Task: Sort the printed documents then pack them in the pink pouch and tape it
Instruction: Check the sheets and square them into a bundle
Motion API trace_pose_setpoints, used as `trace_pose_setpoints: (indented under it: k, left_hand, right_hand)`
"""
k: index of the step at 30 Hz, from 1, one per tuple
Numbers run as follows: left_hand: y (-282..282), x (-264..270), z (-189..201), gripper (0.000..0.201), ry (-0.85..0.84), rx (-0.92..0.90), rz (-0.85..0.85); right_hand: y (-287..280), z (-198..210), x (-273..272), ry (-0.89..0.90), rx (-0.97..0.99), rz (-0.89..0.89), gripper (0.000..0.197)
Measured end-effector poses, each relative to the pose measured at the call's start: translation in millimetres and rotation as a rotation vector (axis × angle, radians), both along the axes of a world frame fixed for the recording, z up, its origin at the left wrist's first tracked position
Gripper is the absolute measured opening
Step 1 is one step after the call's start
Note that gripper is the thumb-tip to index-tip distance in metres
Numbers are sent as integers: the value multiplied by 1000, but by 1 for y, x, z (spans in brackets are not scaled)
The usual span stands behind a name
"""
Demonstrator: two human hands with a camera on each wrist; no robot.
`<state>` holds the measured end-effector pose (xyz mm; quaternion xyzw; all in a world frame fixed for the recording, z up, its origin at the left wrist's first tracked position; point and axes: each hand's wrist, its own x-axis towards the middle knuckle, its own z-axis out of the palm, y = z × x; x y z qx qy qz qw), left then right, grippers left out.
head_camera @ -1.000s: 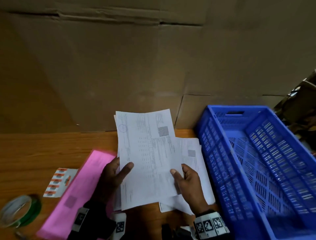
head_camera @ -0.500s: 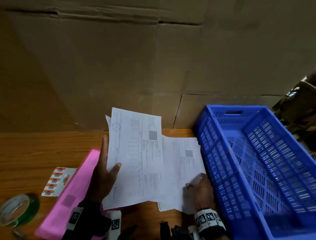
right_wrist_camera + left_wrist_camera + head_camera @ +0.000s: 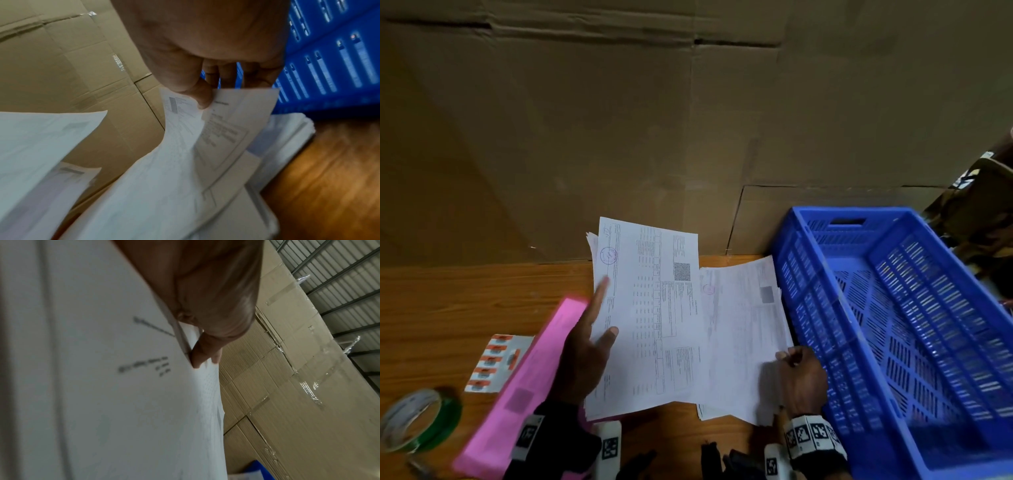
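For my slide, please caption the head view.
Left hand holds printed sheets; right hand lifts another beside the blue crate.

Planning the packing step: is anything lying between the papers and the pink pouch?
Only the left hand itself. It holds its papers up beside and partly over the pouch, covering part of it. Nothing else lies on the pouch's visible surface. Whether its opening is free cannot be told.

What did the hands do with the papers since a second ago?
The right hand let go of the sheaf it shared with the left hand, moved right and pinched the corner of a sheet on the table pile. The left hand now holds the held sheaf alone, tilted left. The pink pouch, tape roll and blue crate stayed put.
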<state>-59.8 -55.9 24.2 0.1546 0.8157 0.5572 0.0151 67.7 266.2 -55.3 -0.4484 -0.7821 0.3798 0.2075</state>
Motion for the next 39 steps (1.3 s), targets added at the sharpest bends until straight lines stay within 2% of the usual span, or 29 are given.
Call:
trace_pose_setpoints:
  k: [2,4,9,12,14,16,20,23,25,27,29,30,32,33,34,35,37,39]
  left_hand:
    - [-4,-2,-5,51,-17,-76,-30]
    - [-5,-2,-9,43,-60,-86,-3]
    - [0,0,-7,43,-89,-69,3]
    - [2,-1,-2,42,-61,-98,-26]
    - [5,-2,0,42,-53,-125,-55]
    - [9,-2,2,41,-77,-122,-73]
    - [22,9,13,29,-167,-26,5]
    - [24,15,17,42,-246,-39,26]
    - [21,13,12,60,-255,-107,26]
    - [16,12,7,77,-234,-161,55]
    - [14,11,6,71,-194,-175,113]
    - [13,11,8,67,-150,-146,110]
    - [10,10,10,72,-44,-38,68]
    - [7,8,8,77,-10,10,61]
    - [5,6,4,80,-3,48,63]
    - [3,3,0,81,-11,68,68]
    - [3,0,-3,81,-17,78,67]
    - [5,0,-3,79,-2,79,58]
  right_hand:
    - [0,12,0,45,47,9,17]
    - [-2,29,-2,141,46,-7,11]
    - [4,75,-9,529,-53,-141,12]
    - [6,92,-14,646,-212,3,12]
    - [2,90,-18,590,-352,151,8]
    - [-7,84,-21,480,-395,264,7]
    - [-38,69,-26,347,-534,393,15]
    - [-56,64,-30,298,-617,473,20]
    - [-63,61,-32,266,-661,556,18]
    - [-60,50,-32,184,-599,617,12]
    - [-48,34,-31,66,-457,581,17]
    - [-40,26,-29,-47,-351,534,26]
    - [-26,10,-21,-353,-40,410,60]
    - [-21,5,-17,-455,57,350,80]
    - [-17,3,-13,-485,73,313,92]
    - [-12,-3,-10,-445,13,295,95]
    - [-8,-8,-7,-329,-137,247,84]
    - [-4,-9,-5,-270,-154,187,54]
